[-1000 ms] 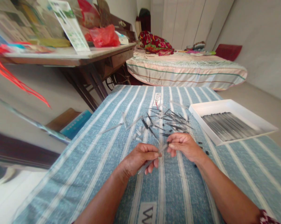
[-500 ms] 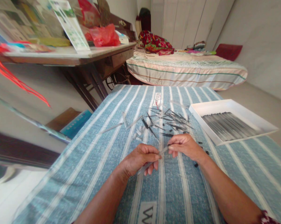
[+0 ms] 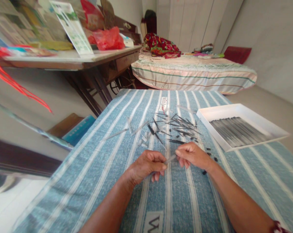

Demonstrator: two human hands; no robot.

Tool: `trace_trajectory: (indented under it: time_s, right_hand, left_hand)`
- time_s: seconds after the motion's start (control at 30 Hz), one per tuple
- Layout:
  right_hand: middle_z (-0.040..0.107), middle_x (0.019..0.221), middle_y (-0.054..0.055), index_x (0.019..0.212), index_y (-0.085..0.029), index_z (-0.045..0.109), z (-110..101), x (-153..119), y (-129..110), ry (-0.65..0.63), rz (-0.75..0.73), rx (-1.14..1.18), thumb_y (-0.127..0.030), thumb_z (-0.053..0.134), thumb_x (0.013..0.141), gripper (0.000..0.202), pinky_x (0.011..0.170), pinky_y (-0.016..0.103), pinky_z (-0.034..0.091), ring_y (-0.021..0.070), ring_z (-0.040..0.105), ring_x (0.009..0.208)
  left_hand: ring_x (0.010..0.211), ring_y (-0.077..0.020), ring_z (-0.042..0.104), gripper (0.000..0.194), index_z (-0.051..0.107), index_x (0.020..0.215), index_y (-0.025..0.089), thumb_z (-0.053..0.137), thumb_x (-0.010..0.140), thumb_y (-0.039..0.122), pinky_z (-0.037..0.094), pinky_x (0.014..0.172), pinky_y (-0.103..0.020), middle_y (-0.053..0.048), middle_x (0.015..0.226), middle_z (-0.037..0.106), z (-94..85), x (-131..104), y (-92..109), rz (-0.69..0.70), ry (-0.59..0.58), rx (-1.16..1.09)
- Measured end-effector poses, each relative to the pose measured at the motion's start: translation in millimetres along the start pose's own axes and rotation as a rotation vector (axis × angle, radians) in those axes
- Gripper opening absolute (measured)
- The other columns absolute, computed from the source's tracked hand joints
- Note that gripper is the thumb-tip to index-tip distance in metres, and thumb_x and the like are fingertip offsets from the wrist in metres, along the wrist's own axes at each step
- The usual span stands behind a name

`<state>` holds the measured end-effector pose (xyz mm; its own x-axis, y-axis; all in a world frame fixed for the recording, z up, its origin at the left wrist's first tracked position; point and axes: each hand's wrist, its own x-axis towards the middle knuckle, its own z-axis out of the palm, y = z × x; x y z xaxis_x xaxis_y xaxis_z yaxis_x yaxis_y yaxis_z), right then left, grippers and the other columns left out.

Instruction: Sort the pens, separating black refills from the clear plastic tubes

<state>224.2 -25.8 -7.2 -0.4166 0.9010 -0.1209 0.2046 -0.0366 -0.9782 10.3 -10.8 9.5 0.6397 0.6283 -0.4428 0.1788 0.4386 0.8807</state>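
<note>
My left hand (image 3: 150, 164) is closed around a translucent pen barrel (image 3: 171, 159) that slants up to the right. At the barrel's upper end my right hand (image 3: 191, 154) is pinched, its fingertips hiding whatever is there. Just beyond the hands lies a loose pile of thin dark pen refills (image 3: 182, 124). Small black plugs (image 3: 216, 159) are scattered beside my right wrist. Clear pen barrels (image 3: 115, 133) and short whitish pieces (image 3: 144, 138) lie to the left of the pile.
A white box (image 3: 255, 146) at the right holds a row of clear pens with dark ends (image 3: 236, 131). Blue striped cloth (image 3: 88, 181) covers the table. A wooden desk (image 3: 85, 63) with a red plastic bag (image 3: 110, 38) stands at left, a bed (image 3: 192, 72) behind.
My right fingertips have shifted slightly at the upper end of the barrel. My left hand keeps its hold almost unmoved, and the camera view has tilted a little.
</note>
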Motion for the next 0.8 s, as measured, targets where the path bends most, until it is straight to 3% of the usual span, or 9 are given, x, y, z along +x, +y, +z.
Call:
trace_trajectory:
  time_s: [0.1,0.3,0.47,0.63,0.8]
  right_hand:
    - [0.061,0.056,-0.001,0.078,-0.014,0.058,-1.0,-0.1,-2.2,0.037,-0.042,-0.011,-0.044,0.056,0.077,0.030,0.040,0.017,0.038,0.0071,0.051,0.040]
    - [0.056,0.046,-0.001,0.056,-0.014,0.053,1.8,-0.5,-2.0,0.028,-0.019,-0.101,-0.048,0.048,0.081,0.042,0.039,0.017,0.036,0.0064,0.048,0.037]
    - [0.059,0.052,-0.001,0.067,-0.015,0.056,2.0,-0.5,-3.4,0.068,-0.044,-0.091,-0.047,0.054,0.077,0.033,0.039,0.017,0.036,0.0072,0.049,0.039]
    - [0.054,0.043,-0.001,0.053,-0.015,0.052,2.7,0.1,-2.9,0.059,-0.025,-0.148,-0.049,0.047,0.081,0.044,0.038,0.017,0.035,0.0067,0.047,0.035]
    - [0.059,0.052,-0.001,0.064,-0.016,0.055,3.2,0.2,-2.9,0.079,-0.046,-0.114,-0.048,0.055,0.076,0.034,0.039,0.017,0.036,0.0077,0.050,0.039]
  left_hand:
    - [0.036,-0.0064,0.050,0.018,0.060,0.075,0.012,0.067,0.063,0.023,0.035,0.034,-0.016,0.002,0.053,0.061,-0.4,-0.6,1.2,-0.003,0.014,0.000]
    - [0.036,-0.0067,0.049,0.020,0.059,0.076,0.011,0.067,0.062,0.023,0.035,0.033,-0.016,0.002,0.052,0.060,0.2,-0.8,0.3,-0.009,0.008,0.020]
    - [0.036,-0.0065,0.050,0.019,0.059,0.077,0.012,0.067,0.063,0.023,0.036,0.033,-0.016,0.003,0.053,0.060,0.5,-0.2,0.2,-0.014,0.003,0.015]
    - [0.036,-0.0062,0.050,0.018,0.058,0.075,0.012,0.067,0.063,0.021,0.036,0.033,-0.016,0.003,0.052,0.060,0.8,-0.1,0.1,-0.017,0.001,0.030]
    - [0.035,-0.0062,0.050,0.018,0.058,0.075,0.011,0.067,0.063,0.021,0.036,0.033,-0.016,0.003,0.052,0.060,1.2,-0.2,-0.1,-0.012,0.013,0.030]
